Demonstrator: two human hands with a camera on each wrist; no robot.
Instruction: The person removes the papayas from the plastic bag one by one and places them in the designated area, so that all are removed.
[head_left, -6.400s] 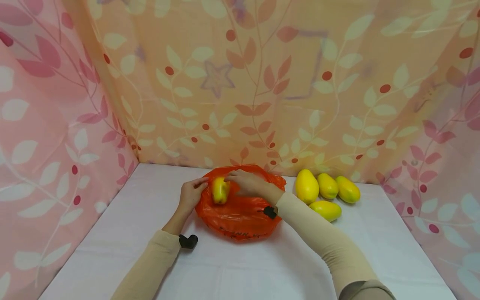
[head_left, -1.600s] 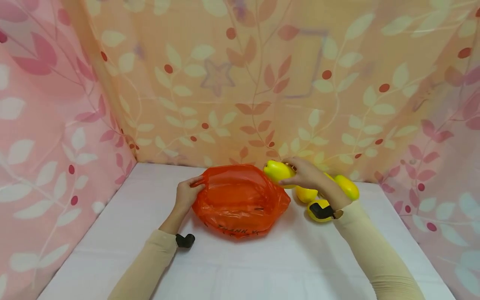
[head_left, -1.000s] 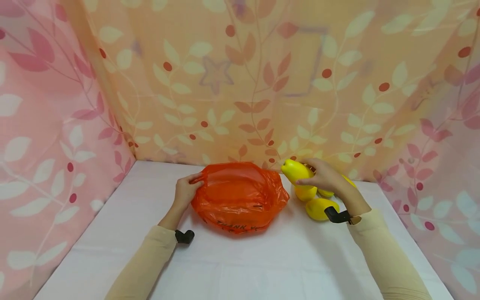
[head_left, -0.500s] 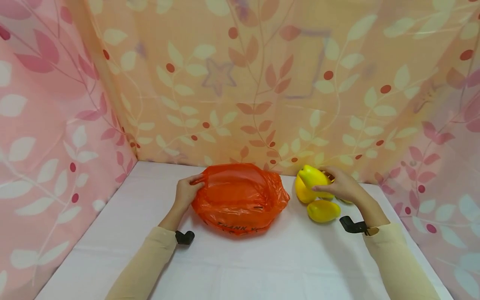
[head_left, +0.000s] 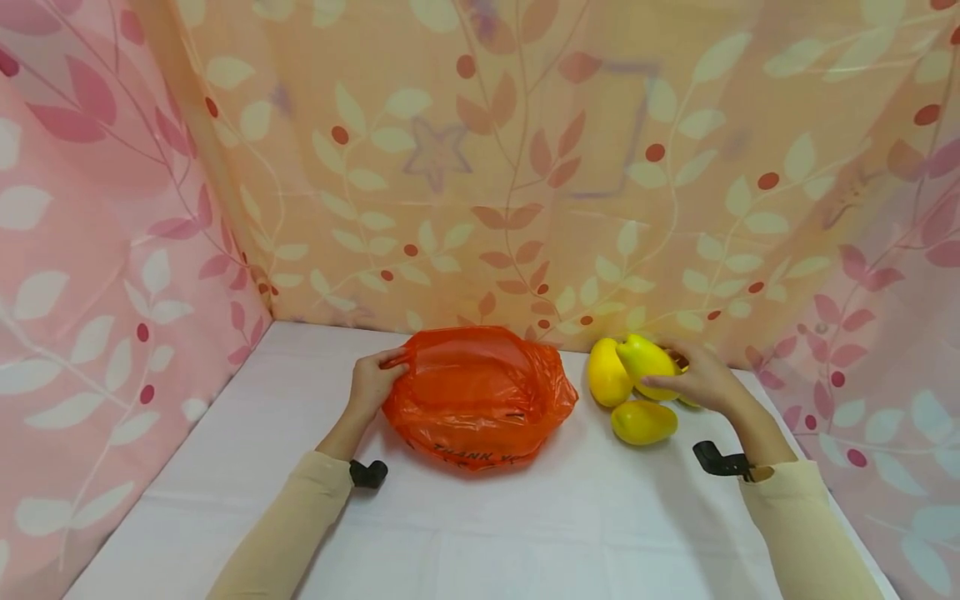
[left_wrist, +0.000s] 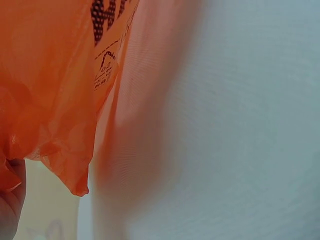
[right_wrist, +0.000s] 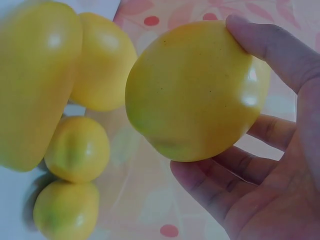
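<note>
In the head view, an orange plastic bag (head_left: 476, 400) with dark printed letters lies spread on the table, its opening facing up. My left hand (head_left: 371, 385) pinches its left rim between thumb and fingers; in the left wrist view only a little of that hand shows beside the hanging plastic. At the right, my right hand (head_left: 701, 379) holds a yellow mango (head_left: 647, 367), thumb on one side and fingers on the other. Around it lie more mangoes, one large (head_left: 609, 372) and one in front (head_left: 643, 422). Others are mostly hidden behind the hand but show in the right wrist view.
A white cloth (head_left: 480, 533) covers the table. Floral curtains stand close behind the bag and mangoes (head_left: 487, 208) and along both sides. Each wrist bears a small black camera mount.
My right hand, holding the mango, has moved right from beside the bag to above the other mangoes. Earlier, a mango was between both hands over the bag. My left hand keeps its hold on the rim.
</note>
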